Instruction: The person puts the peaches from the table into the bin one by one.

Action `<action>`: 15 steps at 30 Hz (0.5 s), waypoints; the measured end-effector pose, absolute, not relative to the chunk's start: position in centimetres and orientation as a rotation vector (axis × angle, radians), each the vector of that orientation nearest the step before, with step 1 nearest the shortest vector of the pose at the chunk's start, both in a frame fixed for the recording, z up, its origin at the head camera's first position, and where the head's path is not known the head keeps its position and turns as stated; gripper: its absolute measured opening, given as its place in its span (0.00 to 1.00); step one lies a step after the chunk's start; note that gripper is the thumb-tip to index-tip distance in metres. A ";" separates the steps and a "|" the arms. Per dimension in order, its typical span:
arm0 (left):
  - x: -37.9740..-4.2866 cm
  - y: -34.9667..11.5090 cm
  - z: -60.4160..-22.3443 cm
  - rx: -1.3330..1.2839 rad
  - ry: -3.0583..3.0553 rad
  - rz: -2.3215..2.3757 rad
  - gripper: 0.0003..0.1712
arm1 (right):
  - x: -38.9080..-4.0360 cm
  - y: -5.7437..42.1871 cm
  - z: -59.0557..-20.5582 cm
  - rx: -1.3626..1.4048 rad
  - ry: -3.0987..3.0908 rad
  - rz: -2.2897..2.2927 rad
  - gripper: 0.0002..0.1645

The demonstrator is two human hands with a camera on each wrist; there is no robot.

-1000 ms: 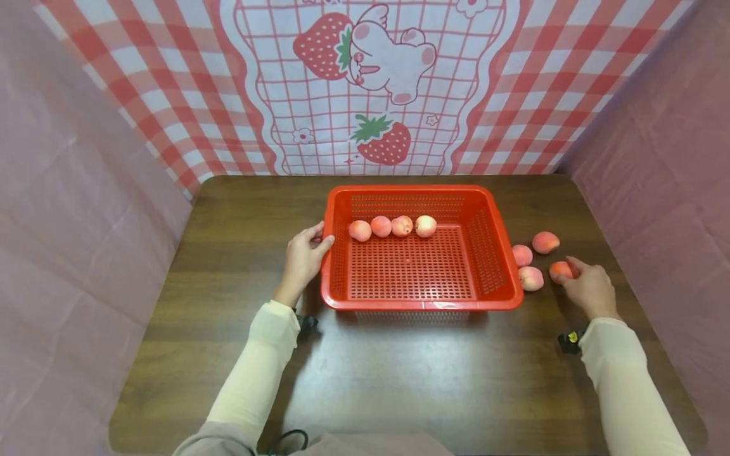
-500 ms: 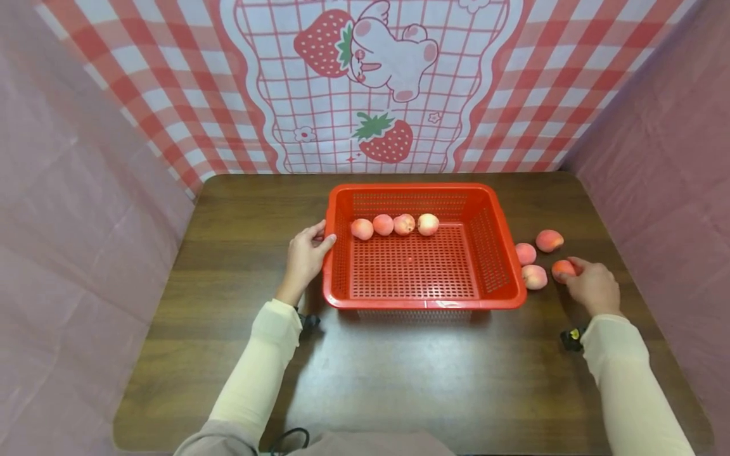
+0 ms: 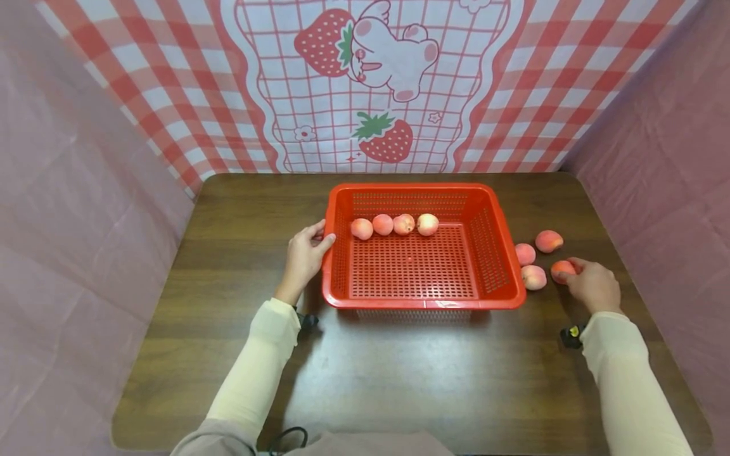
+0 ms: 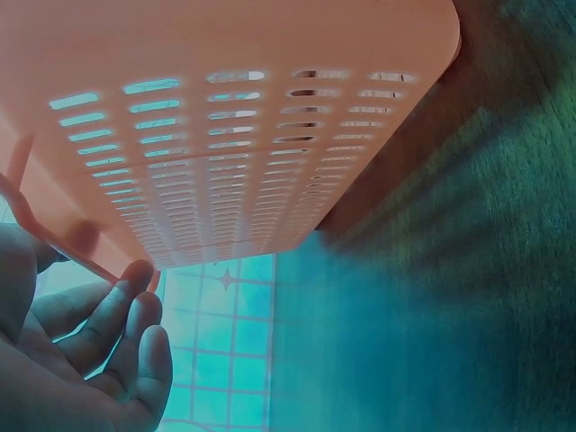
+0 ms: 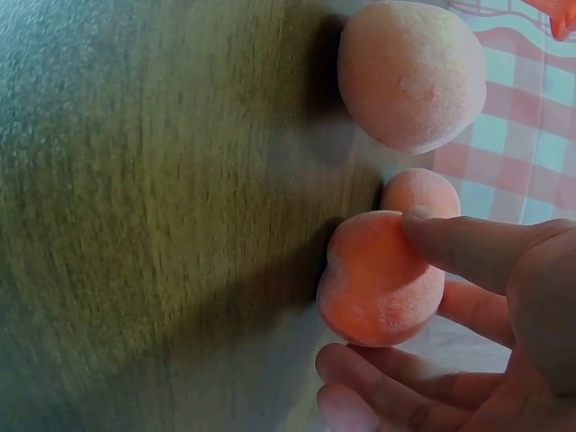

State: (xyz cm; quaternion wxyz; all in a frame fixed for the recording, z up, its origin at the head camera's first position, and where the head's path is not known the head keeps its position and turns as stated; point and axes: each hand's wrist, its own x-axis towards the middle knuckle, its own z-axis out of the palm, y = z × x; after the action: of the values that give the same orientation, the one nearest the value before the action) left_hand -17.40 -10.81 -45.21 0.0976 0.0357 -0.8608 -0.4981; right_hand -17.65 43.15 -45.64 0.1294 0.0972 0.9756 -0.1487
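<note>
My left hand holds the left rim of a red perforated plastic basket, its thumb on the rim. In the left wrist view, the fingertips curl at the rim's underside, beside the slotted wall. Several peaches lie in a row along the basket's back, one pale peach at the row's right end. Right of the basket, my right hand pinches an orange-red peach between thumb and fingers. That peach appears to be on the table. Three other peaches are near it: a pink one, a paler one and one behind.
The brown wooden table has rounded corners. A red-and-white checked cloth with strawberries hangs along its back edge. Pink cloth walls stand on both sides. A dark cable lies at the front edge.
The head view has shifted very slightly. Both hands, the basket and the peaches keep their places.
</note>
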 end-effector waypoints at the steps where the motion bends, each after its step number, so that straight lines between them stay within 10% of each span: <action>1: -17.4 -10.8 -45.3 0.109 -2.548 -1.474 0.26 | -17.7 43.1 -45.6 0.285 2.833 -0.433 0.42; 15: -17.5 -10.8 -45.3 0.125 -2.544 -1.507 0.26 | -17.4 42.8 -45.4 0.344 2.826 -0.459 0.45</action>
State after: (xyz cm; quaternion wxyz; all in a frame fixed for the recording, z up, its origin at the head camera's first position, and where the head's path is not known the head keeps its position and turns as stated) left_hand -17.49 -10.79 -45.32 0.0910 0.0422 -0.8560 -0.5071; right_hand -17.40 42.76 -45.44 0.1285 0.1183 0.9719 -0.1578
